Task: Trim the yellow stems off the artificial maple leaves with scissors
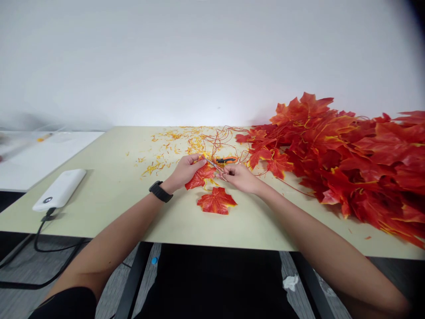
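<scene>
As they meet above a pale laminate table [99, 208], the left hand [186, 170] and the right hand [239, 178] pinch a thin silvery strand [214, 167] in the head camera's view, fingers curled nearly closed on it; whether it is wire or stem is too small to tell. A black wristwatch [160, 191] circles the left wrist. A red-orange artificial maple leaf [200, 177] lies directly under the left hand, touching it, and a second leaf [216, 201] rests flat just nearer the person. Orange-and-black-handled pliers [226, 160] lie just beyond the right hand, near loose red wires [221, 141] and scattered yellow leaf scraps [172, 148]. A large heap of red maple leaves [345, 155] covers the table's right side, while a white power bank [59, 189] with a black cable [41, 235] sits at left.
</scene>
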`<state>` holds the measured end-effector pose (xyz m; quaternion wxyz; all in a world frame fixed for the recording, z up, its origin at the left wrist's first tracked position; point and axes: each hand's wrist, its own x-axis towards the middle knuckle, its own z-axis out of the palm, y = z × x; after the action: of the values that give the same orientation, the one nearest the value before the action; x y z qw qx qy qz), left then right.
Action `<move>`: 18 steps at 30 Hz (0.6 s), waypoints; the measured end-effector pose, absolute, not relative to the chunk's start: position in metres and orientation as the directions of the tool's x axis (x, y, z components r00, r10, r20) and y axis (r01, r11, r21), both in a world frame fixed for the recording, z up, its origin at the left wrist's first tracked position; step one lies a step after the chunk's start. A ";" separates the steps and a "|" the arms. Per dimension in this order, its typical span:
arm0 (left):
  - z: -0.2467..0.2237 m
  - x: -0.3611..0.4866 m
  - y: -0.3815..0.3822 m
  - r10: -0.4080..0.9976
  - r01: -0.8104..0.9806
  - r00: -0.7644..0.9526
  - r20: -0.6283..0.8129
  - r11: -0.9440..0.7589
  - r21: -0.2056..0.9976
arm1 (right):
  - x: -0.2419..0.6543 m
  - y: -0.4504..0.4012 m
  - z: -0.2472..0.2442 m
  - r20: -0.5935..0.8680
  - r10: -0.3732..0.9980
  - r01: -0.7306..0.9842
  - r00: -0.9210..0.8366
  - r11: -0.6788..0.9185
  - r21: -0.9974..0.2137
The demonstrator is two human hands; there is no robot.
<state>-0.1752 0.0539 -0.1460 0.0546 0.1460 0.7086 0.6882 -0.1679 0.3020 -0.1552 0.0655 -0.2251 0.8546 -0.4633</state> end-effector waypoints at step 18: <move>-0.146 -0.173 0.058 0.249 0.123 -0.959 0.134 -0.056 0.991 | -0.164 0.295 -0.154 0.123 -0.419 -0.315 -0.900 0.427 -0.848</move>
<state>-0.1731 0.0581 -0.1465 0.0439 0.1357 0.6855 0.7139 -0.1640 0.2949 -0.1544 0.0531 -0.2174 0.8431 -0.4890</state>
